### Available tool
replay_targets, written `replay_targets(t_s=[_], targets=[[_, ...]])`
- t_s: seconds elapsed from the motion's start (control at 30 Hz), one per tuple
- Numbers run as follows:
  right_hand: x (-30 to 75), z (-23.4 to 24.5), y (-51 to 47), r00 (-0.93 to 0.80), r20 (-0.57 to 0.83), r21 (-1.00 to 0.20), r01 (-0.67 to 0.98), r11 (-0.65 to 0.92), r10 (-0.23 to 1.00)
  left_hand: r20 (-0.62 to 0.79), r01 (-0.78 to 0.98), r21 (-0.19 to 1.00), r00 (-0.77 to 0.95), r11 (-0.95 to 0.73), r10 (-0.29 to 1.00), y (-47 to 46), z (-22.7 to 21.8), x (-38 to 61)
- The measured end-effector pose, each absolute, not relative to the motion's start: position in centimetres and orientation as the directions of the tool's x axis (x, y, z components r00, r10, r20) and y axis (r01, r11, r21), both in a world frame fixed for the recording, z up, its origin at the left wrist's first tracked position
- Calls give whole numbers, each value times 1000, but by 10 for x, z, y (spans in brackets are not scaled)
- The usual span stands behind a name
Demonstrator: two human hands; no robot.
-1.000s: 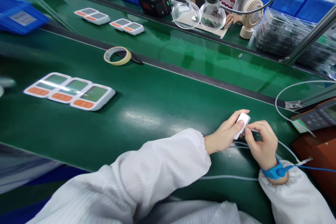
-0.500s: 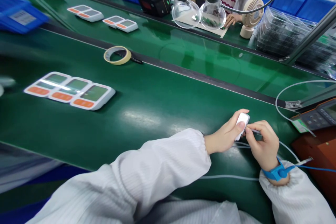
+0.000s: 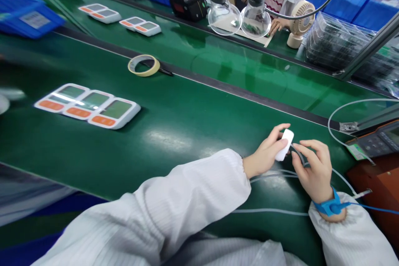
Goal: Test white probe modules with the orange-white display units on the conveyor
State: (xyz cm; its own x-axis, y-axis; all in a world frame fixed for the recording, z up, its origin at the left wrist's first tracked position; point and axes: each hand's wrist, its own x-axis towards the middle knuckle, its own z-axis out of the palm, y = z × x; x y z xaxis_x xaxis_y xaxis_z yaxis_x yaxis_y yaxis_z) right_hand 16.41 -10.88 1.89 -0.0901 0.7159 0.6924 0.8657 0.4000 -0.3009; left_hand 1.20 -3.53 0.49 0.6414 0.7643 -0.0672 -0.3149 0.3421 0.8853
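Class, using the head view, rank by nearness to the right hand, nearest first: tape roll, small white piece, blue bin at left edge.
1. Small white piece: just left, in the left hand.
2. Tape roll: farther left.
3. Blue bin: at the left edge.

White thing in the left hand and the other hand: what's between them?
In the head view, a thin grey cable curves through the small gap between the white piece and the right hand.
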Motion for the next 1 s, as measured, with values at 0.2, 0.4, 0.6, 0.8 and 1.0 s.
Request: replay_targets(t_s=[0.2, 0.4, 0.6, 0.8, 1.0], targets=[[162, 7, -115, -123, 510, -525, 739, 421, 851, -145, -353, 873, 469, 336, 871, -28, 1, 16], [161, -3, -111, 28, 194, -711, 692, 121, 981, -39, -213, 959, 554, 187, 831, -32, -3, 14], [167, -1, -113, 224, 201, -822, 568, 40, 954, 63, -272, 938, 743, 215, 666, -34, -2, 11], [167, -2, -114, 268, 172, -852, 523, 7, 948, 21, -215, 945, 791, 246, 612, -36, -7, 10], [165, -1, -113, 262, 177, -857, 515, 18, 949, 23, -238, 933, 787, 270, 616, -35, -6, 11]])
